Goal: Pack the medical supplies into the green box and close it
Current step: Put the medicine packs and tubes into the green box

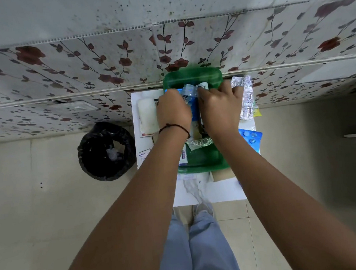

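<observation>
Both hands are over the green box, which stands open in the middle of the small white bench. Left hand and right hand together pinch a crinkled, clear blue packet near the far end of the box, the fingers of each hand closed on one side of it. A thin dark cord goes around the left wrist.

Inside the box, between the two hands, a long blue item lies along its length, but I cannot tell what it is. Nearer to the person, a small silver foil strip lies on the green bottom. The green lid stands up at the far side of the box, against the flowered wall covering.

On the bench to the left of the box lies a white pad on top of flat printed cartons. To the right of the box, a silver blister strip lies just beside the right hand, and a blue blister pack with round tablets lies nearer, partly under the right forearm.

On the floor to the left of the bench stands a bin with a black bag. Below the bench, the light blue trousers of the person and a white shoe are seen.
</observation>
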